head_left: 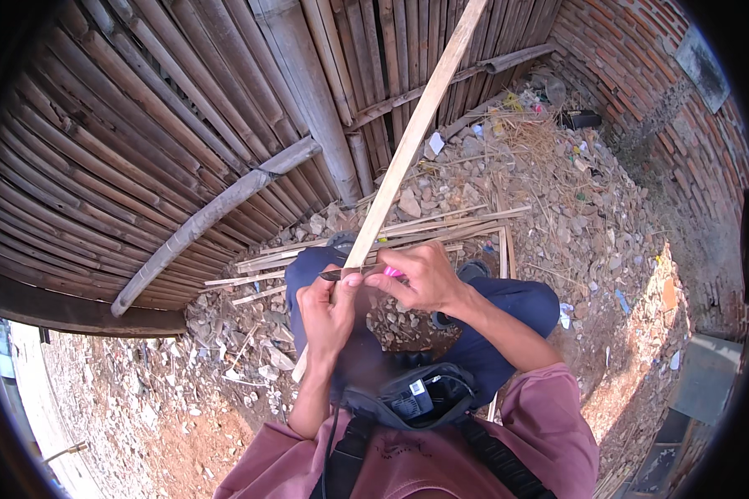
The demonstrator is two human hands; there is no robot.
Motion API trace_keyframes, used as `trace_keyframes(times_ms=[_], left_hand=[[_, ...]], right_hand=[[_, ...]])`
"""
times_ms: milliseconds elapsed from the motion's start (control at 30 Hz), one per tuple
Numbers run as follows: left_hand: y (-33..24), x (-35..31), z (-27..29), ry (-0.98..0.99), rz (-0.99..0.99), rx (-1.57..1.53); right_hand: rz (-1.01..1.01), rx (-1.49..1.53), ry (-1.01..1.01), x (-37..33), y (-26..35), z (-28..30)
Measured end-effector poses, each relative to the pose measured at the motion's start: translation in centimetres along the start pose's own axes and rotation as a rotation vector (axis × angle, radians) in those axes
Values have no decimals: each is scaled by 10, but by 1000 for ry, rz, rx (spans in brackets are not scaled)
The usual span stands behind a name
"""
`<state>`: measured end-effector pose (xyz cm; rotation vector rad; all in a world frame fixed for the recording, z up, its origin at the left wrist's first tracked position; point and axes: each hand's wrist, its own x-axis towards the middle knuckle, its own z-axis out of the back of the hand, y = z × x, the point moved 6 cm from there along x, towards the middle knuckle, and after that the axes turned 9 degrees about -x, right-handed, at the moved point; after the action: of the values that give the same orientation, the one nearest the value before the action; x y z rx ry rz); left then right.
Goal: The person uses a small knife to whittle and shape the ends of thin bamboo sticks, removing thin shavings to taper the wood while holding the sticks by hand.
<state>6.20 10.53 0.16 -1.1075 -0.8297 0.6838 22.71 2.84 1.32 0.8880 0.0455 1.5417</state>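
A long, pale wooden strip slants from beside my lap up past the top edge of the picture. Its lower part passes through my left hand, whose fingers are closed round it above my knees. My right hand is closed on a knife with a bright pink handle. The dark knife blade lies across the strip, close by my left thumb. Part of the handle is hidden by my right fingers, and the strip's lower end shows below my left wrist.
Several thin wooden strips lie on the rubble ground beyond my knees. A bamboo wall rises ahead and to the left, a brick wall to the right. An open black bag rests at my waist. Litter is scattered on the stones.
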Motion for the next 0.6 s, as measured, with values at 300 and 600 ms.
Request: trace_keyframes(times_ms=[300, 600], left_hand=[[9, -1, -2, 77, 57, -154], [9, 1, -6, 92, 53, -244]], right_hand=[[-41, -27, 88, 2, -9, 1], [-26, -17, 107, -2, -9, -6]])
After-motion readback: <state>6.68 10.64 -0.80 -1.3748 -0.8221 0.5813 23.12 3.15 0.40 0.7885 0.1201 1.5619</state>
